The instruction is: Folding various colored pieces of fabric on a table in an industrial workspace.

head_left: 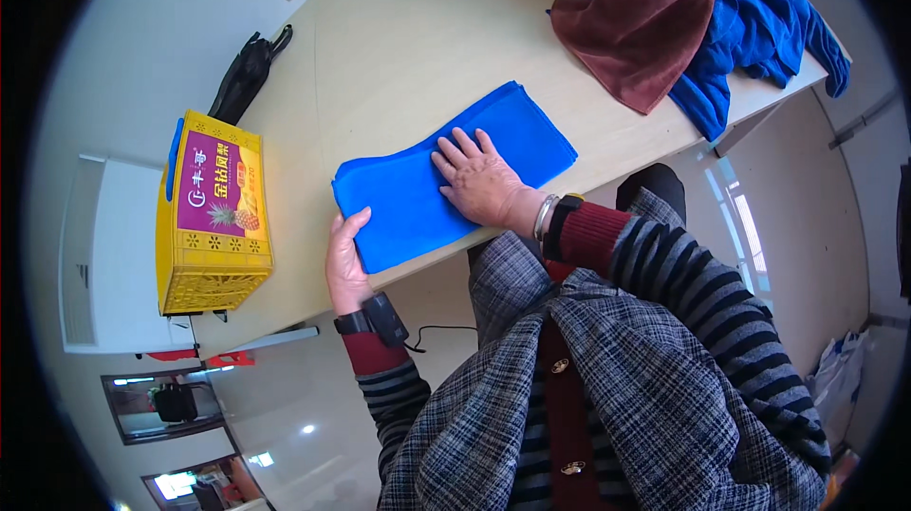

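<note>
A blue cloth [408, 217], folded into a long rectangle of several layers, lies along the near edge of the table. My left hand [347, 260] grips its left end, the thumb on top and the fingers hidden beneath or behind the edge. Flat on the middle of the cloth rests my right hand [479, 179], its fingers stretched out and a little spread. To the far right, a loose heap of cloths holds a brown cloth [641, 22] and crumpled blue cloths [759, 18], with red and green ones partly covered.
A yellow crate-like box [216, 217] with a purple panel stands at the table's left side. Behind it lies a black folded umbrella [249, 74]. The pale wooden table [408, 55] ends just in front of my body. A white bag [840, 369] sits on the floor at right.
</note>
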### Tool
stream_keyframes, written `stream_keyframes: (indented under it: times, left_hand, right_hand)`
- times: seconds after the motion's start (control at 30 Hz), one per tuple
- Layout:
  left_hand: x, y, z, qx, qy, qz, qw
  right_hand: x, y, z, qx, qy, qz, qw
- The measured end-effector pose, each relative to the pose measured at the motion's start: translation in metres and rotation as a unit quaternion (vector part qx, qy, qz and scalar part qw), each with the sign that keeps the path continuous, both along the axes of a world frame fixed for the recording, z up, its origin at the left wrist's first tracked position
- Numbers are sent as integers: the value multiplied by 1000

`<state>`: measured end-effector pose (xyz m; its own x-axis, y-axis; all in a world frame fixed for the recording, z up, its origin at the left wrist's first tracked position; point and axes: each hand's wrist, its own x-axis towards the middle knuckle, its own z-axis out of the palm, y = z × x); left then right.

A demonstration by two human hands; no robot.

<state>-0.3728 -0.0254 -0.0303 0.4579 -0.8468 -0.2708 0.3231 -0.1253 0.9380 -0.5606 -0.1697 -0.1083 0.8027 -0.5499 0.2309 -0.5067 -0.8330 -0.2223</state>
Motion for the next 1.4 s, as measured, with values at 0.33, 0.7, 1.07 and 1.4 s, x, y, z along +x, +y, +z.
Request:
stream_keyframes:
  times: [0.33, 0.7, 1.07, 1.4]
  left_hand:
    - [-38, -66, 21, -77, -69, -38, 994]
    - [-123, -162, -25, 26, -323, -106, 940]
    - [-161, -185, -34, 140, -532, -79, 831]
    - [-166, -186, -37, 122, -534, -71, 834]
  right_hand:
    - [-25, 14, 11, 38, -5, 39, 999]
    - [-89, 63, -2, -26, 15, 110, 994]
    - [-97, 63, -13, -40, -48, 114, 991]
    - [-96, 64, -18, -48, -47, 106, 992]
